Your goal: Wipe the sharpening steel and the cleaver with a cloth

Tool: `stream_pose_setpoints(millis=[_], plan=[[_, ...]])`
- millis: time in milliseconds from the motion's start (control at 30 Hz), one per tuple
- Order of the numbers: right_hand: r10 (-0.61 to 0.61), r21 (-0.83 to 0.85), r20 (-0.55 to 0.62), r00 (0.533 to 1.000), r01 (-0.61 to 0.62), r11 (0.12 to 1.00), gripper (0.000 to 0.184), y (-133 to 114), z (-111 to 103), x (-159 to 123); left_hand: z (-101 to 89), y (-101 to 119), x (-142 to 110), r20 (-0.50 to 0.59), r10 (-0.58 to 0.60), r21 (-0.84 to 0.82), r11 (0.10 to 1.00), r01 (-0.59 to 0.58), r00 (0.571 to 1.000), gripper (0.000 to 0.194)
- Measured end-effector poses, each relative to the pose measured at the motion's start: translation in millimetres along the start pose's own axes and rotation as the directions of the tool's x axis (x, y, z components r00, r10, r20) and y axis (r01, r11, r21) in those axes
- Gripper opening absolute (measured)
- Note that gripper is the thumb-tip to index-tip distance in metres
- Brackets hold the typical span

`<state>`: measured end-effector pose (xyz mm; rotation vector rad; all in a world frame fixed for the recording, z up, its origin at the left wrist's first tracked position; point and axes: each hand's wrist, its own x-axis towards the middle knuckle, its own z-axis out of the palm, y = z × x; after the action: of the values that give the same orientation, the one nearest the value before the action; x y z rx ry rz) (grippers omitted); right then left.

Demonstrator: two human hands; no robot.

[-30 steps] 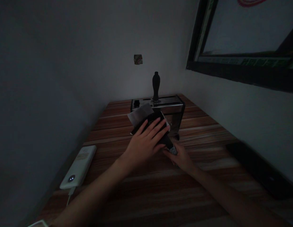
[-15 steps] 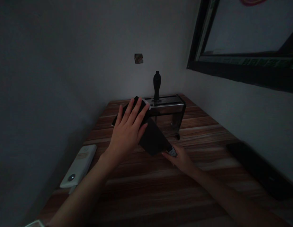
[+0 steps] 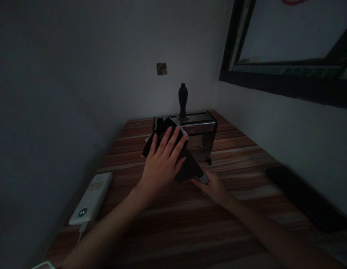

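Observation:
My right hand [image 3: 214,186] is wrapped round the handle of a broad-bladed cleaver [image 3: 190,166], its dark blade slanting up to the left. My left hand [image 3: 163,158] lies flat over the blade, fingers spread, pressing a black sheet [image 3: 149,147] with white edges and a small pale mark. Whether the sheet is cloth or paper I cannot tell. Part of the blade is hidden under the sheet and hand. Just behind stands a metal-topped knife rack [image 3: 200,127], with a black handle [image 3: 183,99] upright in it.
A white power bank [image 3: 92,198] with a lit display and a cable lies on the wood-grain table [image 3: 151,228] at left. A long black object [image 3: 305,198] rests along the right wall. A dark-framed window [image 3: 285,89] is above it. The light is dim.
My left hand and the black sheet have slid right and down along the blade towards the handle, uncovering the rack's left end. My right hand keeps its hold on the cleaver.

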<state>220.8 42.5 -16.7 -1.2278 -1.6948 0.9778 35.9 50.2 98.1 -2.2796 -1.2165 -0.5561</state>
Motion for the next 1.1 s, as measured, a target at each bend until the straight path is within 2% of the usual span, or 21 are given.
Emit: stream_pose_setpoints(millis=[133,333,433,533,800,900,1100], plan=[[0.024,0.053,0.006,1.0,-0.024,0.998,0.026,0.6,-1.0,0.7,11.7,16.7,-5.7,0.053,0.068,-0.009,0.998,-0.068,0.996,0.057],[-0.025,0.073,-0.042,0.999,0.028,0.997,0.018,7.3,-1.7,3.8,29.0,39.5,-17.8,0.123,0.21,-0.034,0.978,-0.207,0.97,0.058],[-0.043,0.12,-0.095,0.995,0.055,0.991,0.029,8.6,-2.0,4.6,36.0,48.6,-24.5,0.144,0.277,-0.056,0.961,-0.272,0.95,0.061],[-0.075,0.153,-0.116,0.99,0.093,0.984,0.042,6.8,-2.5,4.6,40.3,54.1,-29.2,0.148,0.288,-0.072,0.957,-0.28,0.946,0.067],[-0.077,0.153,-0.136,0.988,0.098,0.983,0.056,12.0,-1.8,2.8,41.9,58.4,-31.7,0.151,0.295,-0.108,0.954,-0.281,0.944,0.071],[-0.059,0.145,-0.125,0.99,0.077,0.986,0.053,16.8,-1.3,1.0,42.2,62.0,-33.5,0.157,0.317,-0.124,0.946,-0.299,0.935,0.071],[-0.024,0.11,-0.177,0.984,0.044,0.993,0.043,23.8,0.1,-0.7,41.6,64.6,-35.4,0.174,0.347,-0.149,0.934,-0.324,0.922,0.07]])
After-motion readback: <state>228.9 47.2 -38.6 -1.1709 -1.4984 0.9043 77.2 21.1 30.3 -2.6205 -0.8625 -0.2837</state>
